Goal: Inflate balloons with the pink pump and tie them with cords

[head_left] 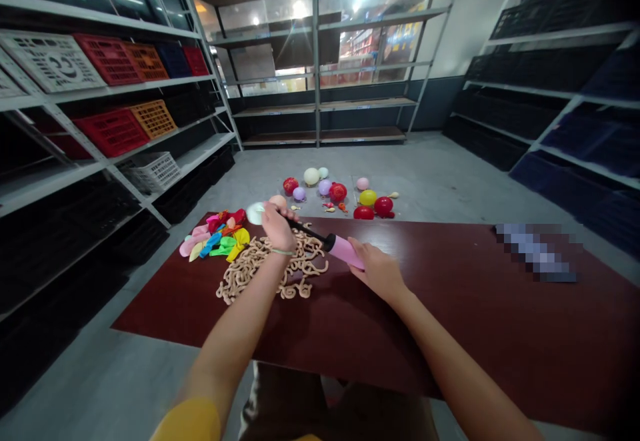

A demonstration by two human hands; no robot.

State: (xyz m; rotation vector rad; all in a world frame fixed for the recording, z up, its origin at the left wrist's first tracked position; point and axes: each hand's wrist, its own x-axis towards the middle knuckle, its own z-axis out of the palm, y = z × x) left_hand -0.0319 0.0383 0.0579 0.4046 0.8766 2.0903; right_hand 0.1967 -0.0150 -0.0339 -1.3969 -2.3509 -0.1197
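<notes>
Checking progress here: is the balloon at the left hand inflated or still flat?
Inflated, at least partly: the pale balloon bulges round past the left hand, which closes around the pump's black nozzle. How full it is can't be told.

The hand pump (345, 251) is pink, its nozzle (305, 231) black; the balloon (255, 213) at its tip is pale mint; at six o'clock, the tabletop (400, 341) is deep maroon; the coiled balloons (265, 271) are beige; at nine o'clock, the flat balloons (215, 238) mix pink, blue, green, yellow and red; at twelve o'clock, the floor balloons (337, 192) show red, yellow and lilac; at ten o'clock, the crates (110, 132) are red and orange.
</notes>
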